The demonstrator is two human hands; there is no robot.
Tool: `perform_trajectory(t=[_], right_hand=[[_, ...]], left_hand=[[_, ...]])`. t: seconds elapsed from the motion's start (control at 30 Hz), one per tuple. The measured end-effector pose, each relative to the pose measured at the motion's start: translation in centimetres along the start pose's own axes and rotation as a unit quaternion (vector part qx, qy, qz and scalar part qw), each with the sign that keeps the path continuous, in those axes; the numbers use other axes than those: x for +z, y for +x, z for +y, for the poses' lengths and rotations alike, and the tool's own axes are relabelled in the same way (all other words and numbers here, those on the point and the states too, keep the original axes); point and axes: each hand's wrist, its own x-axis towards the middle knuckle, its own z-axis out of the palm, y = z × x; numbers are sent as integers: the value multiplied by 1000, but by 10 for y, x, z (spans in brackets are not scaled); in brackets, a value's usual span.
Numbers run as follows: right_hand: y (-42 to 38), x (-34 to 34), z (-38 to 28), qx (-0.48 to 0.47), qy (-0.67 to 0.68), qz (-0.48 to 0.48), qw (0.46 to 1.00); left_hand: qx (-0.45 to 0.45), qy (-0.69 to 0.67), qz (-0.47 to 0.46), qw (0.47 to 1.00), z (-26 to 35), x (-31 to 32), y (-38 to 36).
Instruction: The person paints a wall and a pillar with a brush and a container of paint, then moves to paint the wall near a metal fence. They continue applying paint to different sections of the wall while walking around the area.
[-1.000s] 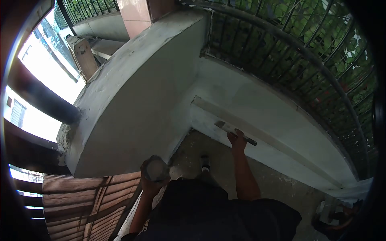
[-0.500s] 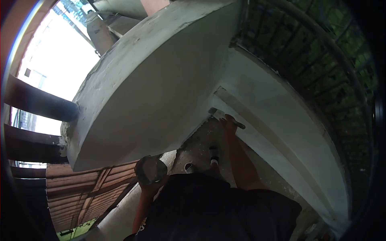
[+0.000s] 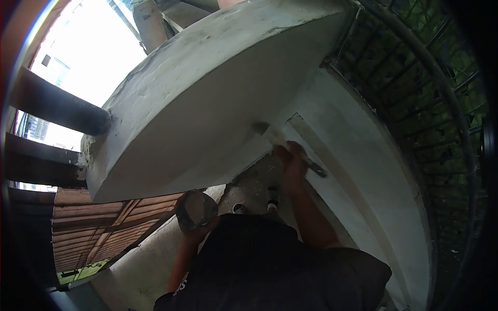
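Note:
My right hand [image 3: 292, 159] is closed round a paintbrush [image 3: 275, 136], whose dark handle sticks out to the right behind the fingers. The bristle end, smeared by motion, is against or just off the pale wall face [image 3: 202, 116], close to the inner corner; contact is hard to tell. In my left hand [image 3: 196, 232] is a round, dark container [image 3: 197, 208] with a lighter patch inside, held in front of the left side of my body. Its contents cannot be made out clearly.
A second pale wall [image 3: 373, 150] with a raised brownish strip [image 3: 337, 171] meets the first at the corner. Dark metal railings [image 3: 436, 57] curve along the right. Thick dark bars [image 3: 59, 103] join the wall's left end. Brown corrugated sheeting [image 3: 98, 228] lies lower left.
The brush has swung leftward and up from the corner edge onto the left wall face. My left hand still holds the container, and the whole view has shifted slightly.

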Motion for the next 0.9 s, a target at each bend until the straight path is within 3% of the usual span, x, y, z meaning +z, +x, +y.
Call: perform_trajectory(t=[0.03,0.17,0.27,0.33,0.37,0.43,0.47,0.53,0.57,0.63,0.73,0.8,0.87,0.9], right_hand=[[1,-5,-16,127,307,40,942],[-2,-15,-36,109,249,81,959],[1,-10,78,85,160,83,980],[0,2,157,-11,-57,7,998],[-4,13,172,-14,-57,7,998],[-8,40,177,67,165,25,984],[-11,47,171,64,164,19,984],[-13,58,147,-122,28,38,991],[-18,57,116,-126,26,38,991],[-30,45,39,85,262,48,960],[-50,33,-1,69,233,109,964],[-50,29,24,91,220,111,965],[-41,17,93,112,208,114,965],[-41,11,140,31,97,85,991]], left_hand=[[-1,-1,3,1000,-9,-2,-3],[-17,-45,15,999,-26,-8,-8],[-7,-44,-12,999,-32,-19,-12],[2,-43,-24,999,-32,-28,-11],[4,-40,-37,998,-33,-33,-13],[14,-49,-35,998,-42,-37,-14],[23,-53,-40,997,-45,-41,-15],[48,-54,-24,997,-45,-48,-13],[70,-56,-13,996,-45,-52,-13],[79,-48,-25,995,-51,-62,-13],[92,-42,-37,994,-63,-71,-17],[100,-45,-38,993,-69,-77,-20],[105,-6,-46,993,-71,-84,-21],[106,-9,-45,993,-74,-86,-22]])
